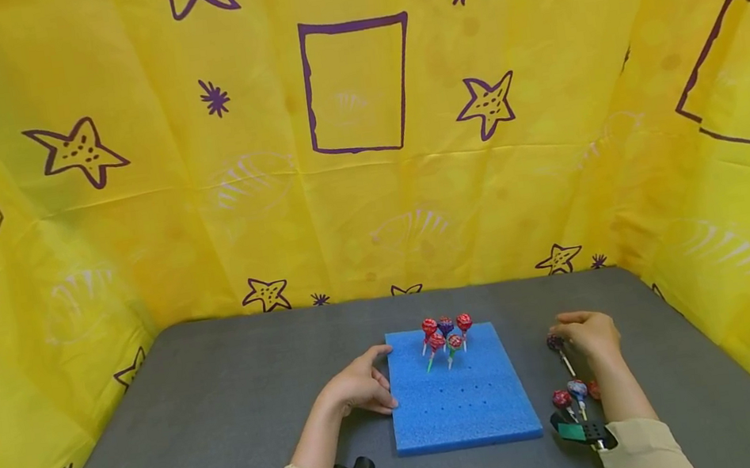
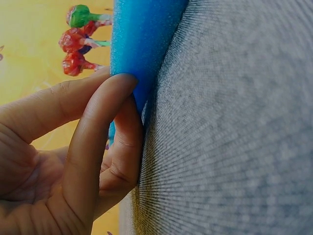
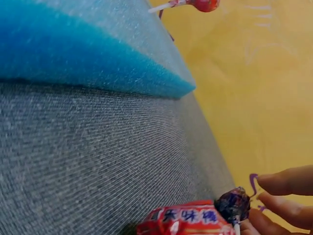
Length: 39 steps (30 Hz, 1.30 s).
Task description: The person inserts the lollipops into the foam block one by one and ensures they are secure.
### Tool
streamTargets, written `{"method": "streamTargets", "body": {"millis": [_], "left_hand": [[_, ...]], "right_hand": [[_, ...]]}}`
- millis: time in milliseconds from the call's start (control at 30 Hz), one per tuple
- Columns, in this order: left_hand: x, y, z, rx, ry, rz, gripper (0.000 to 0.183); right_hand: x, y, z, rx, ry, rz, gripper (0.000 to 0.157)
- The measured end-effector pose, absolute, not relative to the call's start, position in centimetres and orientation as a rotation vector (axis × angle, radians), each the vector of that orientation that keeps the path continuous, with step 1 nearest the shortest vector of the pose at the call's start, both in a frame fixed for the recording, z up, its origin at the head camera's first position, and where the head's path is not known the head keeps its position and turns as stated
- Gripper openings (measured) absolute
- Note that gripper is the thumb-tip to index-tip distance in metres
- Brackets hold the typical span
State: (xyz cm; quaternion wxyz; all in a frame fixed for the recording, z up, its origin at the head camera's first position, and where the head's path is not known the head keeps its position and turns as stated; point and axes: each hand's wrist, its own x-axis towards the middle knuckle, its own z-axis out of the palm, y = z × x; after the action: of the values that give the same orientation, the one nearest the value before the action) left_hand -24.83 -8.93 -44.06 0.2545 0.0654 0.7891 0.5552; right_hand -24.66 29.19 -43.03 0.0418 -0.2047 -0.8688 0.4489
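Note:
A blue foam board lies on the grey table, with small holes in its top. Several wrapped lollipops stand upright in its far part, red ones and one dark purple. My left hand rests at the board's left edge. In the left wrist view its thumb presses the foam's side, and other fingers bend beside the edge. To the right of the board, my right hand reaches a dark purple lollipop. Its fingertips are right at the candy's head, with a small gap at the upper fingers; the white stick points toward me.
Nearer me on the right lie more lollipops, including a blue one and a dark red one, partly hidden by the right wrist camera. A red wrapper shows close in the right wrist view. Yellow curtains surround the table.

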Motion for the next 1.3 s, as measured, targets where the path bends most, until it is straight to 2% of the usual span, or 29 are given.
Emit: {"method": "streamTargets", "body": {"millis": [200,600,1300], "left_hand": [[-24.86,-8.9,-43.94,0.176,2.154,1.501,0.092],[-24.92,-8.91,-44.0,0.174,2.164,1.499,0.093],[-24.88,-8.88,-44.07,0.169,2.161,1.497,0.093]], "right_hand": [[-24.88,29.55,-43.26,-0.619,-2.707,1.367,0.049],[-25.06,29.71,-43.77,-0.578,-2.715,1.44,0.038],[-25.04,29.66,-43.92,-0.57,-2.752,1.43,0.038]]}}
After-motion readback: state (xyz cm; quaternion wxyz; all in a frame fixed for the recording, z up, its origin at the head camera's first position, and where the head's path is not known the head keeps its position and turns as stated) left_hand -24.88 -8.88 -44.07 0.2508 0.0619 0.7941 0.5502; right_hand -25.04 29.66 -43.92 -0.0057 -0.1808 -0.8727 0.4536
